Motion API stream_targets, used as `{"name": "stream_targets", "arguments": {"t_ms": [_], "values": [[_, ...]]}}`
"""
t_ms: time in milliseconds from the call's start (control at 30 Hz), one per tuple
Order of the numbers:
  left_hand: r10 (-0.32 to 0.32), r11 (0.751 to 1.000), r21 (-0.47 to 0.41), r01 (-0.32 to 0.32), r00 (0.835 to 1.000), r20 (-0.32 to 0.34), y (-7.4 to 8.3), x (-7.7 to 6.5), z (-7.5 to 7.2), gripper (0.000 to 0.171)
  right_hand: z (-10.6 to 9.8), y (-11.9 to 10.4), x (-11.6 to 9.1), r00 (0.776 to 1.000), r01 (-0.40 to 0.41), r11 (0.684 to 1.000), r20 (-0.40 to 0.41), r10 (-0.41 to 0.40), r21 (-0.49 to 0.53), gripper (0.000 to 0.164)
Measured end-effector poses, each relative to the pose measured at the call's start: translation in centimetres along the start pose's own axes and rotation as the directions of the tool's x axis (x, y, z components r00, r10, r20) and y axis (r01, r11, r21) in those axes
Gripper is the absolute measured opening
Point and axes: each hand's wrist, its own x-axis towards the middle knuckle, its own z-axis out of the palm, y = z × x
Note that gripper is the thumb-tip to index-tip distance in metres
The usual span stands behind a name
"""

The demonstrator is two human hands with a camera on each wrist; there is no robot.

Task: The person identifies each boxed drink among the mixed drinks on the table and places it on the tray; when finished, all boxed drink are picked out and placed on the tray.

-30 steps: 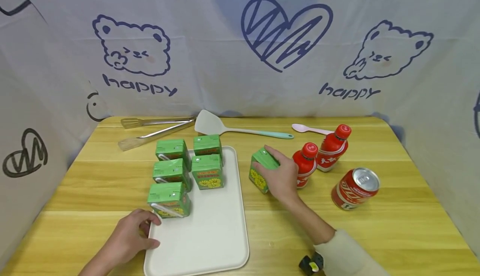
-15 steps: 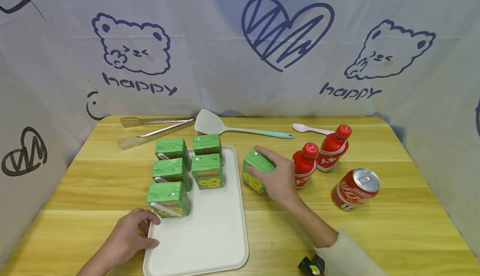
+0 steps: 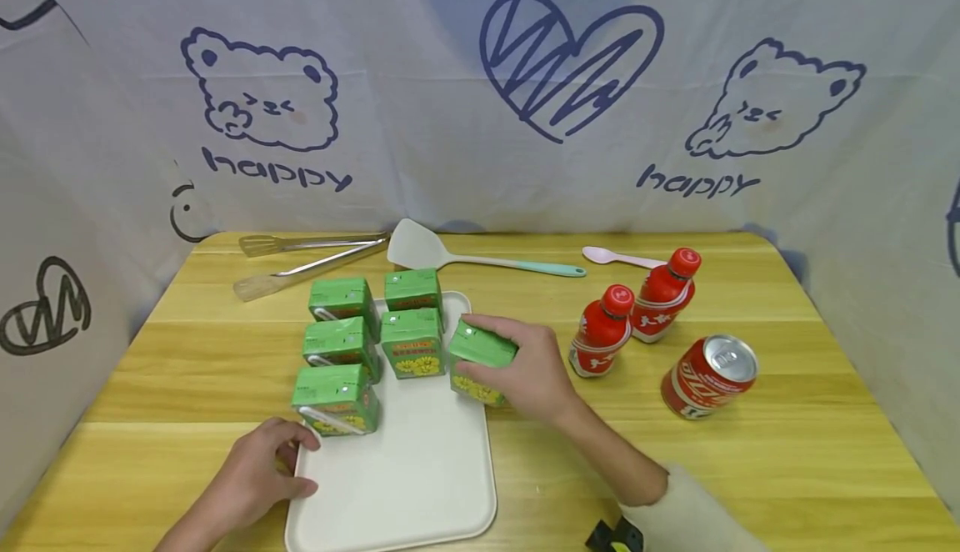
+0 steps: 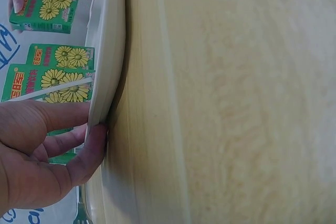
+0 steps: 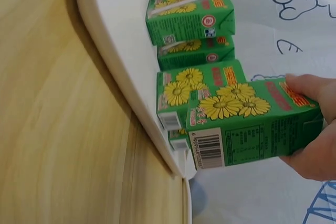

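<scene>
My right hand grips a green juice carton with yellow flowers by its upper part, above the right edge of a white tray. In the right wrist view the carton's barcoded bottom is off the tray. Several matching cartons stand upright on the tray: a left column with a front carton, and a second column with a nearer carton. My left hand holds the tray's left rim, its fingertips against the edge in the left wrist view.
To the right stand two red bottles and a red drink can. Behind the tray lie metal tongs, a spatula and a pink spoon. A drawn-on white cloth hangs behind the table.
My right hand has carried the juice carton leftward, from near the red bottles to above the tray's right edge. The left hand has stayed at the tray's rim.
</scene>
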Motion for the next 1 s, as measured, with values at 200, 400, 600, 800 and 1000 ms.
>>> {"name": "stream_targets", "arguments": {"t_ms": [200,400,600,800,1000], "values": [[-0.004,1.000,-0.006,0.004,1.000,0.000,0.0,0.0,0.0,0.039,0.9,-1.4,0.0,0.987,0.022,0.998,0.157,-0.031,0.061,0.045],[0.002,1.000,-0.009,-0.002,1.000,-0.003,0.0,0.0,0.0,0.039,1.6,-3.3,-0.1,0.959,0.056,0.992,0.269,-0.085,0.114,0.043],[0.007,1.000,-0.022,-0.007,1.000,-0.004,-0.2,0.0,0.1,0.039,2.8,-3.4,0.2,0.932,0.089,0.990,0.343,-0.122,0.111,0.044],[0.002,1.000,-0.026,-0.002,1.000,-0.001,-0.2,0.0,0.2,0.039,4.5,-1.4,0.9,0.913,0.129,0.986,0.374,-0.161,0.111,0.045],[0.015,1.000,-0.021,-0.015,1.000,-0.002,-0.2,0.0,0.1,0.039,5.8,0.7,1.7,0.899,0.188,0.980,0.389,-0.199,0.066,0.046]]}}
